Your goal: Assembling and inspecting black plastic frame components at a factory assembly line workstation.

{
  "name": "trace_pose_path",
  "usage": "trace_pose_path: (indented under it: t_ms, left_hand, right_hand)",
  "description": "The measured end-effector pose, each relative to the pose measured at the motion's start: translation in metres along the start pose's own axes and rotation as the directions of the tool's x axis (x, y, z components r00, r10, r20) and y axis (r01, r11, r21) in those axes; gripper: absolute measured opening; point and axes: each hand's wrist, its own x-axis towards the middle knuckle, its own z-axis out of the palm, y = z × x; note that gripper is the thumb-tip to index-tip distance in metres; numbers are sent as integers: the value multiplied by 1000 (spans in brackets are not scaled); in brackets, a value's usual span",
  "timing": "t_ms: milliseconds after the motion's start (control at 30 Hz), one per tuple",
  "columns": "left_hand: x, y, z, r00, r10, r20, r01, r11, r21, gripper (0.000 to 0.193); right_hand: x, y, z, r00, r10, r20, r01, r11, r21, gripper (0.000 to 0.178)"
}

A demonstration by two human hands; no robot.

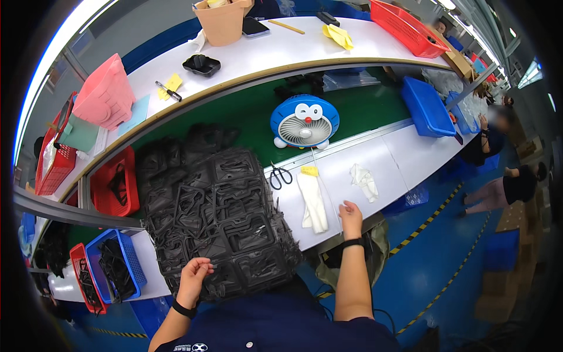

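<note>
A large heap of black plastic frame parts (223,217) covers the white bench in front of me. My left hand (193,280) rests on the near edge of that heap, fingers curled onto a black piece. My right hand (350,216) lies at the bench's front edge, fingers loosely bent, beside a folded white cloth (312,202) with a yellow tag. Nothing shows in the right hand. Black scissors (280,175) lie just behind the cloth.
A blue cartoon-cat desk fan (304,123) stands on the green belt. A crumpled white glove (365,180) lies to the right. Red basket (114,182) and blue basket (116,264) with black parts sit at my left. A blue bin (427,107) and other people are at the right.
</note>
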Motion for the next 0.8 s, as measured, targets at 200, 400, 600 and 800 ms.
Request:
trace_pose_path:
  t_ms: [200, 400, 600, 800]
  left_hand:
    - [-41, -17, 8, 1000, 20, 10, -20, 998, 56, 17]
    - [-62, -31, -1, 987, 44, -155, -22, 990, 138, 19]
    - [-54, -28, 16, 989, 90, -121, -78, 992, 97, 19]
    - [-1, 29, 63, 967, 244, 73, -238, 968, -85, 28]
  right_hand:
    - [93, -20, 124, 999, -10, -32, -2, 928, -372, 49]
    - [102, -25, 138, 994, -39, -104, 11, 965, -262, 33]
    - [-24, -124, 137, 874, 99, 475, -331, 837, 435, 22]
    - [-141, -176, 119, 577, 19, 816, -490, 807, 328, 17]
